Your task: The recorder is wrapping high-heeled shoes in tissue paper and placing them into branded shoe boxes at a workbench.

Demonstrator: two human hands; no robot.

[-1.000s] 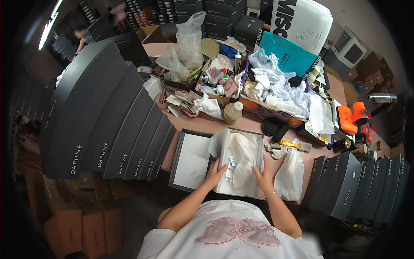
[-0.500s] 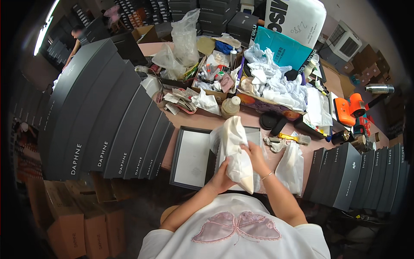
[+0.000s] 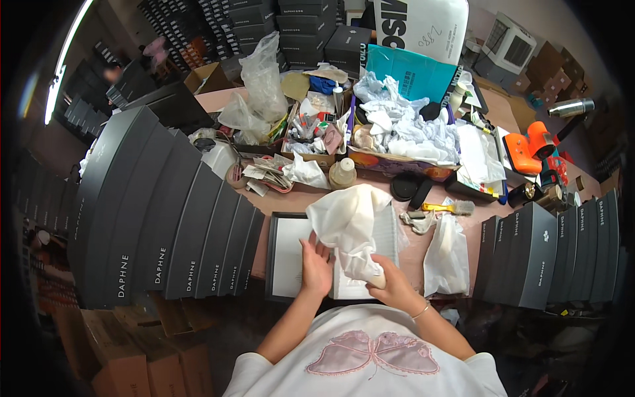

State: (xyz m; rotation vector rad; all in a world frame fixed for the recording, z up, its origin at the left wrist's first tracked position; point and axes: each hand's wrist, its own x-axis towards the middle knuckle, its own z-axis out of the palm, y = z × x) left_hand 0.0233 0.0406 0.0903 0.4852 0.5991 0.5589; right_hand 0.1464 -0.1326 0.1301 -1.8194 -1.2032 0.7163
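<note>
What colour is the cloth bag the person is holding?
Cream white; the cloth bag shows best in the head view.

Cream cloth bag point(image 3: 350, 228) bunched, raised over open box point(image 3: 289, 258)

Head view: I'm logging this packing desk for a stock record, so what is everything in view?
Cream cloth bag: one, held over the open box.
Open box: one, black with white lining, desk front.
Second cloth bag: one, white, right of the box.
Black boxes: many, in a row on the left; another row on the right.
Brush: one, yellow handle, behind the box.
Bottle: one, pale, desk centre.
Orange tool: one, far right.
Left hand: on the bag.
Right hand: gripping the bag.
</note>
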